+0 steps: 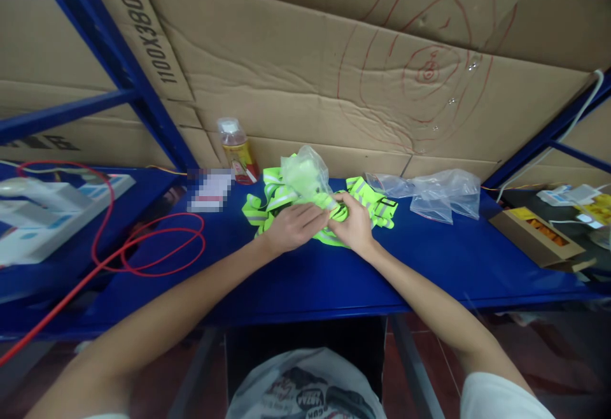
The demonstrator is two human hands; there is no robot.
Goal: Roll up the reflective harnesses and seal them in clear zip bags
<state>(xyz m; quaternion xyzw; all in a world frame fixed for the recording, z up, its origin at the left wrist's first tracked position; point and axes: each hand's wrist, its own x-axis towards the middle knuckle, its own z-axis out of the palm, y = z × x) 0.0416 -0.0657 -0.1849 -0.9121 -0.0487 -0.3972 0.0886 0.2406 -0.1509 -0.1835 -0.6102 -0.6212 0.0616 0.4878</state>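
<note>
Two-handed grasp on the neon strap bundle (279,199), at the rear middle of the tabletop (305,288).
Your left hand (292,228) and right hand (354,223) meet at the front of the bundle, each with thumb and fingers pinched on the yellow-green, silver-striped material; the exact fold under your fingertips is blurred. A clear plastic bag (305,170) stands just behind your hands, against the bundle; it appears to contain some of the same material, though the blurred film makes this uncertain. To the left of the bundle, note the bottle (240,155) with a white cap; to the right, further clear bags (442,193) lie near the cardboard panel (267,75).
</note>
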